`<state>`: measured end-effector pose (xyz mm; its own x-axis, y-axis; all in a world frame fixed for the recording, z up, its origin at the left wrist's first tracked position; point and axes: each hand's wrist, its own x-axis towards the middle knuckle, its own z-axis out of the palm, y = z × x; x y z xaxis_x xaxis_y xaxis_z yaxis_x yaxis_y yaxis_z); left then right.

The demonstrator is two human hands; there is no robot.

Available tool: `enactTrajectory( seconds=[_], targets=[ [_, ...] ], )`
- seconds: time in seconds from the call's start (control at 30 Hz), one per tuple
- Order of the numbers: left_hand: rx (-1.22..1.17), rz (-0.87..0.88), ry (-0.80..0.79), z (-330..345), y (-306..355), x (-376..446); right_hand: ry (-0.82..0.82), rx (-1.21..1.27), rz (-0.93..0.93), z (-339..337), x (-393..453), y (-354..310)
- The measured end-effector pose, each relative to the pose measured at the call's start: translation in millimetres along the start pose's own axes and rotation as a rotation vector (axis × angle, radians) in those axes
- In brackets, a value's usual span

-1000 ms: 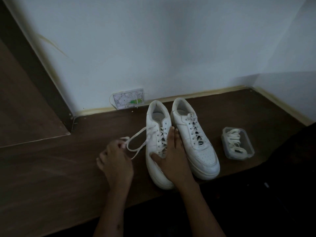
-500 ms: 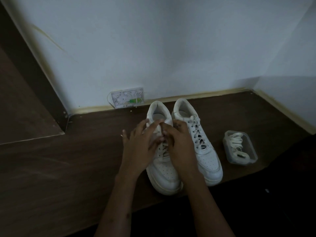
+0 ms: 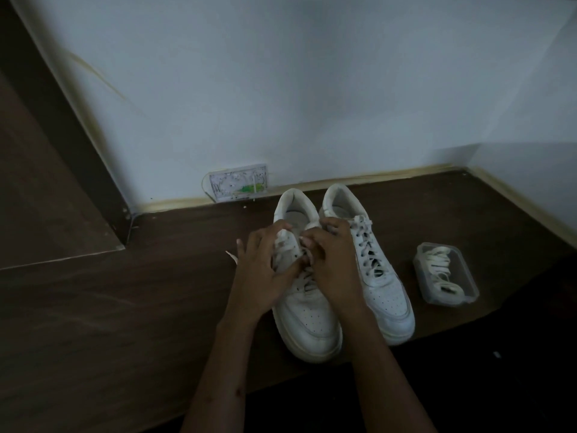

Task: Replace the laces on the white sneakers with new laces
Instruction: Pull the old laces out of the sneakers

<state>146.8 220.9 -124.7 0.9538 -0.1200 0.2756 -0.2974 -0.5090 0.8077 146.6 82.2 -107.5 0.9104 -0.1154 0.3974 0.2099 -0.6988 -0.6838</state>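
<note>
- A loose lace end (image 3: 231, 256) is seen on the wooden floor (image 3: 125, 307), just left of the left hand (image 3: 265, 270).
- The left hand is laid over the left sneaker (image 3: 307, 320), its fingers curled at the upper laces; what is pinched cannot be told.
- The right hand (image 3: 332, 264) is curled over the same tongue area, gripping lace there.
- The right sneaker (image 3: 384, 295) is left laced, touching its twin.
- New laces (image 3: 441, 270) are held in a clear plastic container (image 3: 468, 295), well right of both hands.
</note>
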Motion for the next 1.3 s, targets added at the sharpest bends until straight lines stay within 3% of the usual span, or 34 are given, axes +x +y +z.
enactTrajectory(
  seconds=[0.1, 0.23, 0.3, 0.4, 0.53, 0.63, 0.73, 0.8, 0.9, 1.03, 1.2, 1.3],
  targets=[
    [-0.005, -0.005, -0.013, -1.0, 0.4, -0.6, 0.074, 0.224, 0.155, -3.2, 0.8, 2.7],
    [-0.023, -0.009, -0.023, -3.8, 1.7, -1.7, 0.108, 0.254, 0.111, -4.2, -2.0, -6.6],
    [-0.033, -0.012, -0.026, -5.0, 1.8, -2.7, 0.104, 0.166, 0.011, -3.2, -1.6, -6.9],
    [-0.034, -0.02, -0.023, -4.4, -0.5, -3.9, 0.055, -0.169, -0.114, -0.6, 0.5, -2.6],
    [-0.034, -0.024, -0.017, -2.9, -1.1, -3.2, 0.049, -0.227, -0.107, 2.1, 0.1, -11.7],
    [-0.033, -0.037, -0.012, -2.9, 0.8, -2.9, 0.279, -0.021, -0.006, -1.0, 0.0, -8.7],
    [-0.004, -0.052, -0.004, -1.8, 1.9, -3.3, 0.348, 0.175, 0.134, -10.6, 0.2, -3.8],
    [0.0, -0.056, -0.008, -2.1, 1.8, -2.9, 0.286, 0.125, 0.058, -14.4, 1.4, -3.0],
    [-0.02, -0.052, -0.016, -2.3, -1.1, -2.9, 0.079, -0.183, -0.114, -9.4, 1.9, -4.0],
    [-0.022, -0.024, -0.009, -0.2, -5.4, -3.9, -0.125, -0.316, -0.051, -3.5, -4.3, -8.8],
    [-0.031, -0.018, -0.027, -1.3, -7.0, -2.7, -0.124, -0.29, -0.075, -0.5, -2.9, 0.0],
    [-0.049, -0.021, -0.031, -3.0, -3.3, -3.3, -0.019, -0.197, -0.087, 3.0, -0.5, 1.1]
  ],
)
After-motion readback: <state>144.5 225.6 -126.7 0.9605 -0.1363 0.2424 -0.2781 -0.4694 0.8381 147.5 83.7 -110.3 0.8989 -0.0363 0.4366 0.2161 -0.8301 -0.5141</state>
